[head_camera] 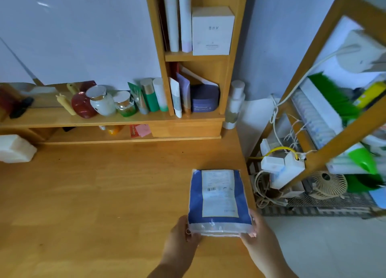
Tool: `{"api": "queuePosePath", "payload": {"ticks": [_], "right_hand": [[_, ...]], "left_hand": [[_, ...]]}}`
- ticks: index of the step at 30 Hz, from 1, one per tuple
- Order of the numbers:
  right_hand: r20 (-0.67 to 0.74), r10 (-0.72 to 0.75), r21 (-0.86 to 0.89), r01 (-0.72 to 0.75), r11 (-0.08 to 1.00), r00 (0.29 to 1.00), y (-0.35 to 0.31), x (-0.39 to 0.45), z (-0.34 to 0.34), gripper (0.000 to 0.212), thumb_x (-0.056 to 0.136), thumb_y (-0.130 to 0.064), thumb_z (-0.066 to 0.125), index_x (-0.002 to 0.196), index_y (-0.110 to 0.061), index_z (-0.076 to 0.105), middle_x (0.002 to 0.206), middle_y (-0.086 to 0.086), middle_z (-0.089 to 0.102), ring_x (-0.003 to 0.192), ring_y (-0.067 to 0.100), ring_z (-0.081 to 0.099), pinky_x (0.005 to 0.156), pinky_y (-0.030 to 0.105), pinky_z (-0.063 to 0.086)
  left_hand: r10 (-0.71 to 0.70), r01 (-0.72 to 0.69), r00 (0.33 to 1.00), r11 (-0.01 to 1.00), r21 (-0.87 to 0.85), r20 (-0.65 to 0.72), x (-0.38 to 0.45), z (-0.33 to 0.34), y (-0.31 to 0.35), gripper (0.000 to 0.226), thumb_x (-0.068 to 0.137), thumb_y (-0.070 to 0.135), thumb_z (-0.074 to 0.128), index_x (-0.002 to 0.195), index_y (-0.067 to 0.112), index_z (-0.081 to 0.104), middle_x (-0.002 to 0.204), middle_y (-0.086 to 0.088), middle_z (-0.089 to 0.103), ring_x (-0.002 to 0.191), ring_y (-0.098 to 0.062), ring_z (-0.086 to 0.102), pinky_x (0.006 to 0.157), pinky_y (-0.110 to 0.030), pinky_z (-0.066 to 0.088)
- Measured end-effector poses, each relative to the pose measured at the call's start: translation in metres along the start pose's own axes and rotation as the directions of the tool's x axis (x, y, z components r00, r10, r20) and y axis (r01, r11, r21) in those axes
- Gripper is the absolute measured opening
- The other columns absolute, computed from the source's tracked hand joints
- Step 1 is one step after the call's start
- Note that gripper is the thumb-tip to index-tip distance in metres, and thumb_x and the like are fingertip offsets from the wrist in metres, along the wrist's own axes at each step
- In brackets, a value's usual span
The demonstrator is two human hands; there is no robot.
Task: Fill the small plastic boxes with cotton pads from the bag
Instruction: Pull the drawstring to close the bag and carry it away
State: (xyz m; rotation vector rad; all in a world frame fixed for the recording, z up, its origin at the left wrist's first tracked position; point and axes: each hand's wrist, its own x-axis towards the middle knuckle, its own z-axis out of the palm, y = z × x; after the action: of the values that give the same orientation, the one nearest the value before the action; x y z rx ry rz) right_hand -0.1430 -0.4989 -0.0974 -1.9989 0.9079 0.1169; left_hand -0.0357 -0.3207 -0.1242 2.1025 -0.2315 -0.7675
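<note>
A blue plastic bag of cotton pads [218,198] with a white printed label lies flat near the right edge of the wooden desk [104,194]. My left hand [181,234] grips its near left corner. My right hand [257,234] grips its near right corner. White pads show through the clear strip along the bag's near edge. No small plastic boxes are in view.
A wooden shelf unit [188,119] at the back holds several cosmetic jars, tubes and a white carton [212,31]. A white object [14,148] sits at the far left. To the right stand a cluttered wooden rack [334,131], cables, a power strip and a small fan [328,183].
</note>
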Motion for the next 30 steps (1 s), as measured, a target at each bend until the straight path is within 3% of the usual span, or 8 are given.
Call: {"api": "queuePosePath", "payload": {"ticks": [1,4,7,10,14,19,24,30], "right_hand": [[0.002,0.017,-0.022,-0.017,1.0,1.0,-0.005,-0.001,-0.001,0.052,0.089,-0.012,0.059,0.138,-0.017,0.043,0.121,-0.004,0.061,0.106,0.012,0.062,0.079,0.015,0.045],[0.083,0.001,-0.007,-0.001,1.0,0.997,-0.031,-0.012,-0.012,0.015,0.094,-0.025,0.051,0.102,-0.024,0.063,0.071,-0.008,0.066,0.062,0.002,0.063,0.056,0.013,0.043],[0.104,-0.087,0.014,0.086,0.996,0.991,-0.066,-0.029,-0.033,0.029,0.094,-0.027,0.053,0.066,-0.018,0.053,0.048,-0.005,0.046,0.046,0.01,0.048,0.053,0.027,0.038],[0.182,-0.112,0.035,0.107,0.994,0.977,-0.111,-0.052,-0.054,0.037,0.093,-0.031,0.055,0.064,-0.011,0.047,0.049,-0.007,0.038,0.046,0.011,0.047,0.052,0.024,0.035],[0.318,-0.173,0.173,0.123,0.977,0.932,-0.166,-0.093,-0.075,0.029,0.091,-0.037,0.059,0.067,-0.021,0.062,0.054,-0.006,0.046,0.055,0.014,0.052,0.061,0.026,0.037],[0.257,-0.32,0.358,0.218,0.908,0.912,-0.214,-0.14,-0.096,0.025,0.084,-0.039,0.059,0.076,-0.02,0.073,0.052,-0.008,0.046,0.054,0.015,0.056,0.056,0.022,0.045],[0.129,-0.427,0.596,0.274,0.755,0.895,-0.239,-0.166,-0.097,0.019,0.071,-0.03,0.066,0.065,-0.012,0.069,0.053,0.004,0.051,0.047,0.018,0.052,0.046,0.022,0.043],[0.128,-0.417,0.809,0.148,0.569,0.9,-0.249,-0.182,-0.099,0.017,0.071,-0.012,0.064,0.082,-0.002,0.074,0.063,0.012,0.058,0.056,0.024,0.058,0.051,0.028,0.049]], "left_hand": [[-0.019,0.019,1.0,1.0,0.007,0.003,-0.002,-0.003,0.001,0.008,0.083,0.01,0.058,0.085,0.017,0.058,0.063,0.0,0.067,0.055,-0.015,0.063,0.06,-0.035,0.056],[-0.013,0.013,1.0,1.0,-0.016,0.003,-0.015,-0.031,0.009,0.022,0.089,0.013,0.054,0.068,0.013,0.055,0.045,-0.001,0.06,0.044,-0.019,0.059,0.055,-0.037,0.053],[0.052,-0.052,0.999,0.998,0.019,0.008,-0.037,-0.077,0.031,0.035,0.091,0.015,0.057,0.057,0.017,0.051,0.037,0.001,0.051,0.033,-0.013,0.047,0.045,-0.028,0.041],[0.099,-0.099,0.995,0.995,0.016,-0.009,-0.07,-0.128,0.062,0.04,0.093,0.02,0.057,0.054,0.017,0.048,0.034,0.004,0.042,0.029,-0.009,0.038,0.04,-0.02,0.031],[0.191,-0.191,0.981,0.982,-0.015,0.037,-0.125,-0.188,0.105,0.037,0.097,0.021,0.052,0.061,0.012,0.049,0.039,0.004,0.037,0.033,-0.01,0.032,0.039,-0.019,0.027],[0.256,-0.223,0.957,0.95,-0.22,0.139,-0.182,-0.246,0.135,0.03,0.1,0.016,0.043,0.087,0.012,0.069,0.044,-0.004,0.036,0.038,-0.013,0.03,0.041,-0.019,0.027],[0.323,-0.348,0.936,0.912,-0.217,-0.141,-0.198,-0.267,0.141,0.033,0.097,0.02,0.047,0.076,0.019,0.073,0.041,-0.006,0.036,0.036,-0.013,0.029,0.039,-0.019,0.027],[0.356,-0.464,0.859,0.845,-0.267,-0.367,-0.201,-0.271,0.139,0.038,0.098,0.016,0.046,0.071,0.023,0.072,0.043,-0.002,0.041,0.042,-0.02,0.043,0.051,-0.027,0.036]]}}
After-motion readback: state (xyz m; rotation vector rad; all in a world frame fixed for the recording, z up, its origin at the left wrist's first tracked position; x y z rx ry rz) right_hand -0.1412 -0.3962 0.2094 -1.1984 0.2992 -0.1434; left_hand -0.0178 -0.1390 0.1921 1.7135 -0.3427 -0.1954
